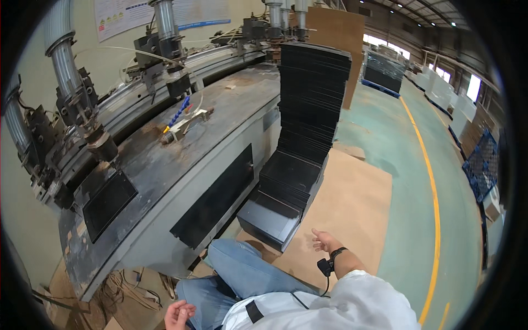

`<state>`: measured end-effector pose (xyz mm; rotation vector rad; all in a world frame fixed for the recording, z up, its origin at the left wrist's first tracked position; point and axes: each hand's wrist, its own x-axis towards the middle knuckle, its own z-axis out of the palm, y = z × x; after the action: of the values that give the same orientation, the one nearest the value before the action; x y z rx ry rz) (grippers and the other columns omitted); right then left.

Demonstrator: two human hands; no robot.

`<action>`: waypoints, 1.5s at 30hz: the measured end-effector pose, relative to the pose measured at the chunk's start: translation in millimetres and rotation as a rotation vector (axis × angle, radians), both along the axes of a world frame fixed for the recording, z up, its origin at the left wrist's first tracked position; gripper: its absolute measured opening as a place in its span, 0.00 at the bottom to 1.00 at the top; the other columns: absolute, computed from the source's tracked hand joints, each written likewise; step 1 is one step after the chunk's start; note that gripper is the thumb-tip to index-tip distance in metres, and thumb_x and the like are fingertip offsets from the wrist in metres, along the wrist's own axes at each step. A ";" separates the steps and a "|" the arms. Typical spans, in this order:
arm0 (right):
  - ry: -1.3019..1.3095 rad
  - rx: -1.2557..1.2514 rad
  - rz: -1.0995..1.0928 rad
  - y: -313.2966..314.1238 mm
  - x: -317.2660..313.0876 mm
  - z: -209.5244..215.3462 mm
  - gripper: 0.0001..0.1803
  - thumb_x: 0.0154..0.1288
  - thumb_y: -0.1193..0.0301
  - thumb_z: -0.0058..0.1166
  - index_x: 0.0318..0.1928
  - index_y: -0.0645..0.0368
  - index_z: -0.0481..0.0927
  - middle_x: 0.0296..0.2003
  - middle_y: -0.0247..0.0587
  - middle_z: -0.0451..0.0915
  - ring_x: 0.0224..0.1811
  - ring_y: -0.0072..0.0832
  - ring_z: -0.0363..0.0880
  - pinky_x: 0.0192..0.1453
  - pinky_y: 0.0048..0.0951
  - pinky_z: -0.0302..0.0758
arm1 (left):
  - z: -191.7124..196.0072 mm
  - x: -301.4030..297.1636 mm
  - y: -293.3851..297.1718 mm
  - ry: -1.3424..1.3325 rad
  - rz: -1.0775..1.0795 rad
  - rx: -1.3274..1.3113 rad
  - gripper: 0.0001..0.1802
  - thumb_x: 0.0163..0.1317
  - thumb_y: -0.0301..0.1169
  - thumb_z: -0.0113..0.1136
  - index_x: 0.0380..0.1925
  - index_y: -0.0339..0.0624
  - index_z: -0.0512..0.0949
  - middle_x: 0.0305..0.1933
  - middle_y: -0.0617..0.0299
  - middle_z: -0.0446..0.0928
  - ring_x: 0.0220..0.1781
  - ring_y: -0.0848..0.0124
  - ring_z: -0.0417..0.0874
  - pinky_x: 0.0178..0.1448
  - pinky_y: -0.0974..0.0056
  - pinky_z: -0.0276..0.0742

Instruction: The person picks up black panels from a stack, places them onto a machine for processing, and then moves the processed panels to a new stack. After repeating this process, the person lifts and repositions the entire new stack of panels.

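Observation:
My right hand (325, 240) holds nothing. Its fingers are apart, just right of the low front pile of black panels (269, 215), and it does not touch them. A tall stack of thin black panels (313, 93) rises behind this pile, stepping up from a middle pile (294, 173). Low at the bottom edge, my left hand (180, 314) has its fingers curled in beside my knee, with nothing visible in it. One flat black panel (110, 205) lies on the machine table (220, 115) under the nearer drill heads (102, 144).
A brown board sheet (357, 203) lies on the green floor beneath the stacks. Blue and orange jointed hose (177, 114) stands on the table by a metal clamp. Loose cords and scraps (129, 291) lie below the table. Wrapped pallets (382, 71) stand beyond, near a yellow floor line (432, 181).

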<state>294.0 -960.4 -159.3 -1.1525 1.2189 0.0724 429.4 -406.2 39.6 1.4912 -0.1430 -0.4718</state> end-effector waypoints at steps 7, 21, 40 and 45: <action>-0.200 0.147 -0.005 1.1 29.3 13.0 0.45 0.66 0.44 0.47 0.74 0.48 0.43 0.73 0.54 0.44 0.70 0.68 0.48 0.69 0.61 0.53 | 51.6 56.2 -75.4 -0.090 -0.254 0.071 0.20 0.66 0.38 0.58 0.49 0.32 0.72 0.43 0.54 0.80 0.45 0.65 0.82 0.49 0.63 0.79; -0.655 0.061 -0.933 -143.6 194.8 114.5 0.53 0.57 0.46 0.60 0.70 0.66 0.50 0.71 0.52 0.52 0.73 0.47 0.49 0.69 0.61 0.52 | -20.4 163.0 -226.9 0.275 -0.306 0.165 0.21 0.67 0.41 0.55 0.53 0.40 0.70 0.46 0.54 0.78 0.45 0.63 0.80 0.52 0.59 0.76; -0.557 0.080 -0.628 -146.3 128.0 -32.6 0.44 0.66 0.34 0.33 0.70 0.52 0.58 0.68 0.42 0.61 0.70 0.37 0.56 0.72 0.45 0.52 | -200.7 276.1 -531.0 0.348 -0.493 0.113 0.59 0.58 0.72 0.40 0.71 0.34 0.41 0.77 0.46 0.39 0.78 0.54 0.41 0.77 0.54 0.37; -0.615 0.085 -0.591 -138.9 145.5 -53.9 0.42 0.67 0.35 0.31 0.70 0.53 0.59 0.69 0.41 0.60 0.72 0.37 0.54 0.73 0.43 0.49 | -233.1 306.6 -569.2 0.410 -0.489 0.040 0.59 0.57 0.74 0.37 0.72 0.35 0.43 0.77 0.48 0.41 0.78 0.57 0.39 0.77 0.54 0.32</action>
<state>439.5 -1099.3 -213.3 -0.6267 0.9385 -0.6271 736.0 -975.4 -193.5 1.3629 -0.1741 -1.1681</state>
